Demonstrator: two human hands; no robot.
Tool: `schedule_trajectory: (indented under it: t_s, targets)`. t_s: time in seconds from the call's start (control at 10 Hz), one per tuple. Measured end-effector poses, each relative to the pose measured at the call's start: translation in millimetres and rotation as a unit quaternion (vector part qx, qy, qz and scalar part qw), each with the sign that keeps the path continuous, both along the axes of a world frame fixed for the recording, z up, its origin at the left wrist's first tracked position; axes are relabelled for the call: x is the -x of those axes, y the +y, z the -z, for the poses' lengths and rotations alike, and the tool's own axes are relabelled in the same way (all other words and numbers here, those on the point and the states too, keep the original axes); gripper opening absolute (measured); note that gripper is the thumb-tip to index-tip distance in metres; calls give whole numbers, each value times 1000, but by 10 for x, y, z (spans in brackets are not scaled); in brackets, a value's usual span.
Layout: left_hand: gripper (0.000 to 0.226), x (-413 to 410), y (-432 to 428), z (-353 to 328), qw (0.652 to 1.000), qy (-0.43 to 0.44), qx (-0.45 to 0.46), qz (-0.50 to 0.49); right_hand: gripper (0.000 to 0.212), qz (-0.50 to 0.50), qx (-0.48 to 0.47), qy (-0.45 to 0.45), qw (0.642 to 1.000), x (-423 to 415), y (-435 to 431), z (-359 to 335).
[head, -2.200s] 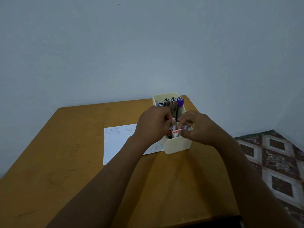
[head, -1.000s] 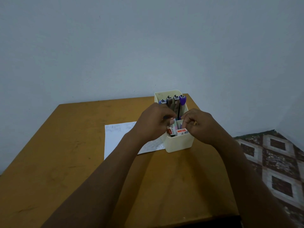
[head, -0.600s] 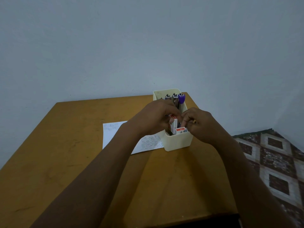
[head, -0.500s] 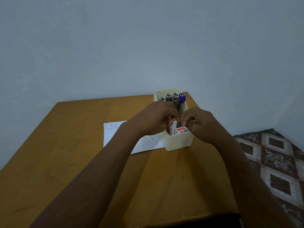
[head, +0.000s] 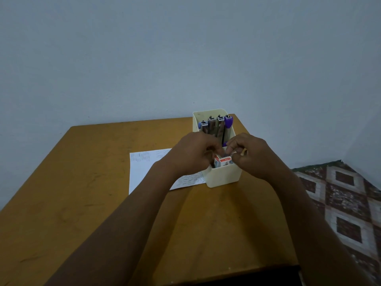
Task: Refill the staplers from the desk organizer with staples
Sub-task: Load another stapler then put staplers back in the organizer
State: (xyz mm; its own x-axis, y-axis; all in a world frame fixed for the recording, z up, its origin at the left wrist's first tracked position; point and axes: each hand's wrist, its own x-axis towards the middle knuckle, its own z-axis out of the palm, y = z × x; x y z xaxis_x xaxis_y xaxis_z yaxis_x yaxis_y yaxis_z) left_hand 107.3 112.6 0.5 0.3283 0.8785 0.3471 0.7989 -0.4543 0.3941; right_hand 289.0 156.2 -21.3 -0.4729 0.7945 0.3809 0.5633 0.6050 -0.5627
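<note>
A cream desk organizer stands near the table's far right corner. Several staplers stand upright in its far half, one with a purple cap. Small red-and-white staple boxes sit in its near compartment. My left hand and my right hand hover over that compartment with curled fingers meeting above the boxes. Whether the fingertips grip a box is hidden by the knuckles.
A printed white sheet of paper lies on the wooden table left of the organizer, partly under my left forearm. A blue-grey wall rises behind. Patterned floor tiles show past the table's right edge.
Both hands stayed over the near compartment, shifting their fingers among the staple boxes. One box stood upright between the fingers a moment ago and now sits lower.
</note>
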Motion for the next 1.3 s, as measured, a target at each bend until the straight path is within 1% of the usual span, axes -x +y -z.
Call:
schedule_trajectory:
  t_s: [0.1,0.2,0.4,0.5,0.6,0.7,0.8,0.9,1.0,1.1,1.2,1.3]
  targets:
    - [29,35,5,44,998,-45,-34,-17,20,10,-4,1,1000,2,-21,-23]
    - [25,103,-26,36,991,-93,-87,-35,20,18,-4,15,1000,51,-82,-84]
    - [17,331,-192,-41,969,-193,-94,-125,10,-1,-25,66,997,415,-247,-293]
    - [16,514,-324,-27,952,-231,-75,-185,10,-12,0,66,998,656,-367,-334]
    - [16,717,-486,70,938,-238,-63,-242,9,-34,-3,45,998,907,-514,-264]
    - [15,859,-659,245,936,-218,-46,-274,8,-57,11,24,998,1117,-635,-67]
    - [13,931,-863,485,932,-213,-31,-293,7,-75,48,-9,996,1273,-718,192]
    - [15,982,-1043,736,927,-211,0,-311,8,-76,70,-29,994,1372,-761,429]
    - [18,1000,-1134,876,925,-199,-1,-325,9,-62,65,-40,995,1405,-805,581]
    - [19,967,-1164,934,930,-181,-13,-320,8,-43,47,-33,997,1410,-825,700]
    - [18,954,-1142,946,935,-168,-8,-311,7,-43,34,-46,997,1398,-805,749]
    - [25,976,-1143,966,934,-176,27,-309,17,-34,15,-60,998,1431,-792,771]
